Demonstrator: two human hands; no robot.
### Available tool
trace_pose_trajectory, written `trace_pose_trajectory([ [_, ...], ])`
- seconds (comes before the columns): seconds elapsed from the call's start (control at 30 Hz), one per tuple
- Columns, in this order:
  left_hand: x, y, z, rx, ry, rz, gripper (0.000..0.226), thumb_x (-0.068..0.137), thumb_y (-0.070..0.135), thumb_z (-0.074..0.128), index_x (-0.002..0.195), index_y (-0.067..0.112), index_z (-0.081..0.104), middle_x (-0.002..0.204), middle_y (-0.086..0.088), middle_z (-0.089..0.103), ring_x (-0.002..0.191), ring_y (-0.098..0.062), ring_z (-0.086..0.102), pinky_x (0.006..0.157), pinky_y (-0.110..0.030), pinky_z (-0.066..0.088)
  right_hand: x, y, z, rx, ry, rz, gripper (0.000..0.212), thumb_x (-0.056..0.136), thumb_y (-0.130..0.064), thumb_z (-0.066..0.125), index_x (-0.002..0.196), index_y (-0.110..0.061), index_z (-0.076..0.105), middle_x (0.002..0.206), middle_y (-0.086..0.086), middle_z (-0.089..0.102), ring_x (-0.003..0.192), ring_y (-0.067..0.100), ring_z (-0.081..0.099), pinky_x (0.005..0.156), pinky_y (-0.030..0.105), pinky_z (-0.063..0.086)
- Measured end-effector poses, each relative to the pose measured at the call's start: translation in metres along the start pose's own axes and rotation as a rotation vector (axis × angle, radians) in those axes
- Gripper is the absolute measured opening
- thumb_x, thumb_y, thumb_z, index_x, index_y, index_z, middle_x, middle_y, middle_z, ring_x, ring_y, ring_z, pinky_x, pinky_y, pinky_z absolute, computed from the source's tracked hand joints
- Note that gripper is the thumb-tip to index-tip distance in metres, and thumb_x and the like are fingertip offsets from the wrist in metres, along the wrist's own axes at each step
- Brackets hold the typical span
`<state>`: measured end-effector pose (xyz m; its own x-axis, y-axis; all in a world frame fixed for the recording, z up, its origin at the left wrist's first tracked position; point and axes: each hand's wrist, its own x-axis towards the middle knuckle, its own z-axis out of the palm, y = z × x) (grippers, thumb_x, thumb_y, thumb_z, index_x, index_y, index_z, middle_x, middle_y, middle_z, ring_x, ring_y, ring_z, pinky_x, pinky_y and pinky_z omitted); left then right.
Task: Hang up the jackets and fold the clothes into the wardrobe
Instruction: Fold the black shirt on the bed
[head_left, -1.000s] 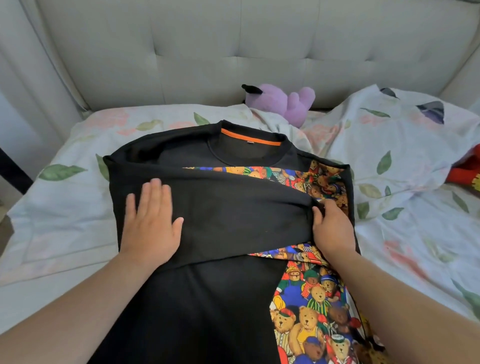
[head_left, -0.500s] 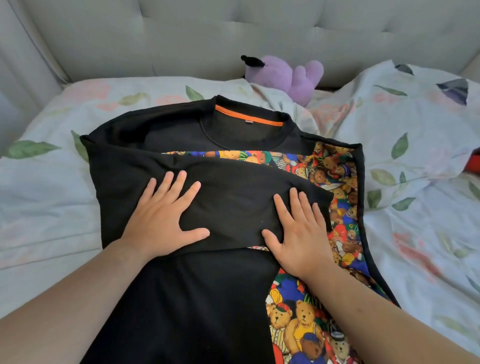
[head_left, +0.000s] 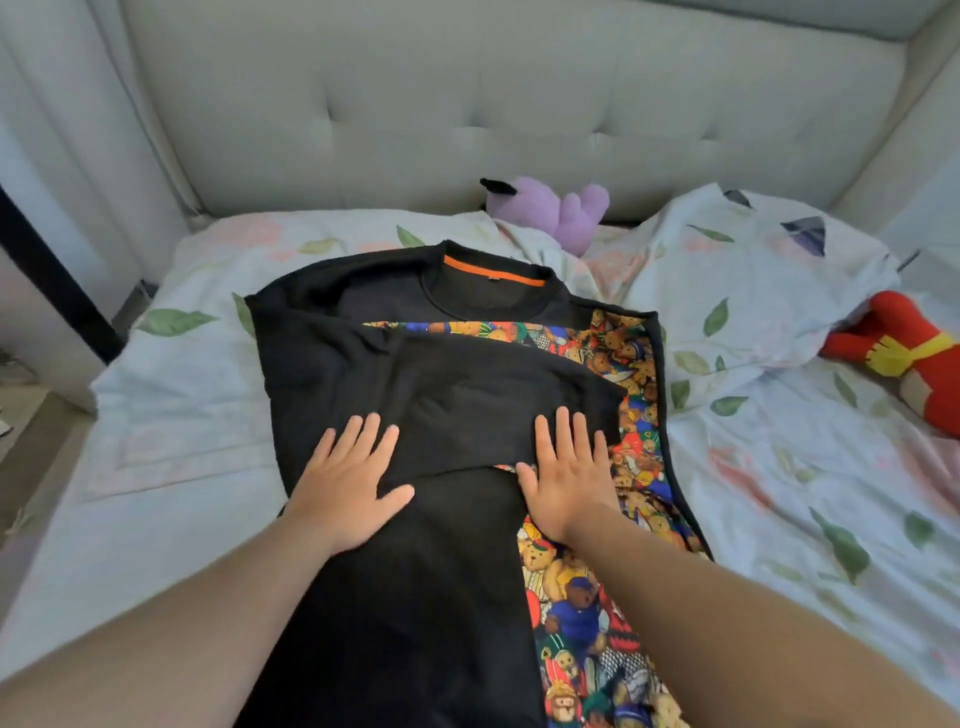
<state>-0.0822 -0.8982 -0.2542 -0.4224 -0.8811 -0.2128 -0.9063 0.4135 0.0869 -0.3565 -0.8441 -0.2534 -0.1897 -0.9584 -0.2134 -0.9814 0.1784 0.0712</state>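
The white leaf-print bed sheet (head_left: 182, 415) spreads across the frame, and the black sweatshirt with teddy-bear print (head_left: 415, 597) lies flat on it, in the middle. Its black sleeve (head_left: 493, 395) is folded across the chest. I would smooth that sleeve out toward its edges, so no bumps stay. The 2 hands, left hand (head_left: 345, 486) and right hand (head_left: 563, 475), lie flat with straight fingers, pressing the sleeve's lower edge, gripping nothing.
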Motion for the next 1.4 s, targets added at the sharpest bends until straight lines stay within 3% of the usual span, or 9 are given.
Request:
trace_pose_trajectory([
  [0.2,-0.099,-0.016,0.037,-0.018,-0.026,-0.055,0.085,0.079,0.069,-0.008,0.153,0.027,-0.017,0.159,0.002,-0.024,0.152,-0.019,-0.016,0.122,-0.038,-0.010,-0.084,0.002,0.015,0.023,-0.059,-0.059,0.082,0.091,-0.062,-0.014,0.158,-0.015,-0.010,0.165,0.011,-0.016,0.152,0.026,-0.018,0.123,0.045,-0.009],
  [0.4,-0.170,-0.017,0.045,-0.137,-0.104,-0.145,0.079,0.098,0.061,0.024,0.157,0.022,-0.010,0.164,0.000,-0.017,0.151,-0.018,-0.017,0.124,-0.037,-0.002,-0.178,-0.003,0.021,0.060,-0.160,-0.112,0.085,0.073,-0.063,-0.022,0.147,-0.021,-0.027,0.162,0.007,-0.026,0.148,0.022,-0.028,0.120,0.041,-0.017],
  [0.5,-0.196,-0.020,0.051,-0.287,-0.092,-0.208,0.081,0.098,0.056,0.041,0.159,0.019,0.001,0.166,-0.002,-0.007,0.153,-0.020,-0.008,0.122,-0.033,0.009,-0.211,-0.005,0.016,0.049,-0.225,-0.170,0.077,0.089,-0.061,-0.013,0.155,-0.022,-0.017,0.164,0.005,-0.022,0.149,0.020,-0.024,0.121,0.040,-0.014],
  [0.67,-0.249,-0.020,0.039,-0.926,0.168,-0.505,0.056,0.079,0.038,0.075,0.126,0.014,0.058,0.127,-0.013,0.059,0.119,-0.033,0.053,0.093,-0.042,0.041,-0.268,0.026,0.011,0.215,-0.077,-0.063,0.059,0.094,-0.040,0.041,0.150,-0.021,0.035,0.161,0.007,0.023,0.150,0.029,0.019,0.122,0.038,0.015],
  [0.8,-0.271,-0.023,0.040,-0.943,0.057,-0.674,0.037,0.101,0.017,0.051,0.118,-0.013,0.063,0.135,-0.033,0.053,0.126,-0.042,0.049,0.100,-0.043,0.035,-0.315,0.036,0.015,0.324,-0.040,0.264,0.058,0.091,-0.034,0.045,0.145,-0.017,0.036,0.145,0.012,0.037,0.130,0.034,0.042,0.110,0.039,0.036],
  [0.97,-0.288,-0.026,0.036,-1.188,-0.122,-0.778,0.039,0.100,0.026,0.057,0.107,-0.011,0.068,0.121,-0.027,0.064,0.109,-0.041,0.061,0.100,-0.048,0.044,-0.347,0.038,0.020,0.777,-0.137,0.501,0.062,0.087,-0.035,0.055,0.144,-0.024,0.032,0.116,0.008,0.063,0.105,0.030,0.062,0.090,0.035,0.050],
  [1.03,-0.297,-0.025,0.027,-1.352,-0.164,-0.786,0.031,0.098,0.021,0.059,0.099,-0.010,0.067,0.102,-0.025,0.069,0.093,-0.039,0.064,0.085,-0.047,0.050,-0.356,0.040,0.021,0.950,-0.193,0.496,0.070,0.087,-0.025,0.062,0.149,-0.028,0.030,0.113,-0.002,0.064,0.099,0.021,0.065,0.084,0.028,0.051],
  [1.2,-0.313,-0.033,0.006,-1.496,-0.038,-0.766,0.025,0.102,0.014,0.051,0.107,-0.008,0.061,0.092,-0.023,0.069,0.075,-0.035,0.066,0.071,-0.041,0.050,-0.371,0.051,0.014,1.237,-0.261,0.477,0.060,0.083,0.012,0.057,0.132,-0.022,0.052,0.115,0.004,0.062,0.095,0.020,0.064,0.080,0.031,0.057],
  [1.4,-0.307,-0.070,-0.060,-1.745,0.392,-0.637,0.028,0.101,0.002,0.045,0.124,0.010,0.058,0.073,-0.006,0.072,0.048,-0.007,0.066,0.045,-0.017,0.054,-0.357,0.081,-0.060,1.583,-0.021,0.429,0.004,0.092,0.000,0.062,0.093,-0.002,0.065,0.079,0.015,0.066,0.064,0.021,0.061,0.053,0.027,0.050],
])
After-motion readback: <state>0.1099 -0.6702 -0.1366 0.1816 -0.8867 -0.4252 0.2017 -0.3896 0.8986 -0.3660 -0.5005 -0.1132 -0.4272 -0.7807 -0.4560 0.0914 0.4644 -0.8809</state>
